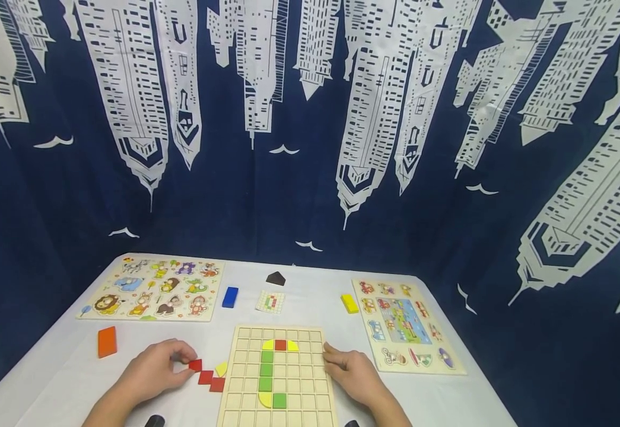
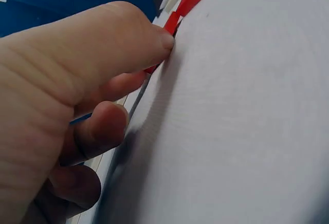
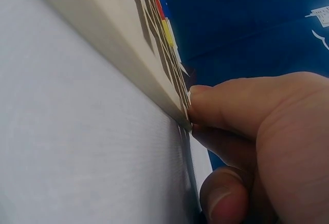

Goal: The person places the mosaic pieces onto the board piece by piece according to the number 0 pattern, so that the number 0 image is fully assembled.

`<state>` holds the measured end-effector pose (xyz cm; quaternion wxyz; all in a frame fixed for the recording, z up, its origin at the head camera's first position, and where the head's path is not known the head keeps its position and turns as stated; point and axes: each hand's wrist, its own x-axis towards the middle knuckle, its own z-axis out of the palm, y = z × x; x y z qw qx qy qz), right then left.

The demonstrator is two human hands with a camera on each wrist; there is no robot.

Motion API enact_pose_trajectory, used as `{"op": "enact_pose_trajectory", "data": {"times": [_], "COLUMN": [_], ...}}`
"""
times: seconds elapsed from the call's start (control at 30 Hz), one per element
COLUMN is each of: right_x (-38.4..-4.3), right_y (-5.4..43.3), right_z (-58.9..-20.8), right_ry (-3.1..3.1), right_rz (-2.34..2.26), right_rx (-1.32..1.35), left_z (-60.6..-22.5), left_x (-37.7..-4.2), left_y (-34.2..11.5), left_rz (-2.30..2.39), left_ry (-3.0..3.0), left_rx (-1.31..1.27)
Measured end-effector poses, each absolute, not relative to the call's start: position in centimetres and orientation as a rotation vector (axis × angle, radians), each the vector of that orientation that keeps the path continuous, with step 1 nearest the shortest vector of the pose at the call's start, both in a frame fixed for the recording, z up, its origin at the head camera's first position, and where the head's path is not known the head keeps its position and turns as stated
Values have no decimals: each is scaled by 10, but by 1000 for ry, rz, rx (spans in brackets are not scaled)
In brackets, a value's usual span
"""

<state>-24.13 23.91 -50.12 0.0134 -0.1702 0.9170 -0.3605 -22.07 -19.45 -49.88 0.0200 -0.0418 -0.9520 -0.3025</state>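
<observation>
My left hand [image 1: 152, 369] pinches a small red square tile [image 1: 196, 365] between thumb and forefinger, left of the wooden grid board [image 1: 310, 375]. Two more red tiles [image 1: 206, 377] run in a stepped line from it to the board's left edge, beside a yellow piece [image 1: 221, 369]. On the board, green squares [image 1: 266, 369], a red square [image 1: 280, 345] and yellow rounded pieces [image 1: 292, 346] form a C-like shape. At the right edge, my right hand [image 1: 356, 376] holds the board; in the right wrist view its thumb [image 3: 205, 100] lies at the rim.
Behind the board lie a small pattern card [image 1: 270, 301], a dark five-sided piece [image 1: 275, 278], a blue block [image 1: 230, 297] and a yellow block [image 1: 349, 303]. An orange block [image 1: 107, 342] is at left. An animal puzzle [image 1: 152, 287] and another picture puzzle [image 1: 408, 332] flank them.
</observation>
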Motion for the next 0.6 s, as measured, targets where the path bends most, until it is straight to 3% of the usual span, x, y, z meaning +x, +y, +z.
{"op": "enact_pose_trajectory", "data": {"times": [0.6], "right_x": [-241], "right_y": [240], "right_z": [-502], "right_ry": [2871], "right_rz": [-1108], "right_rx": [-531], "left_z": [-491], "left_x": [-216], "left_y": [-178], "left_rz": [-1173], "left_ry": [-2777], "left_rx": [-117]}}
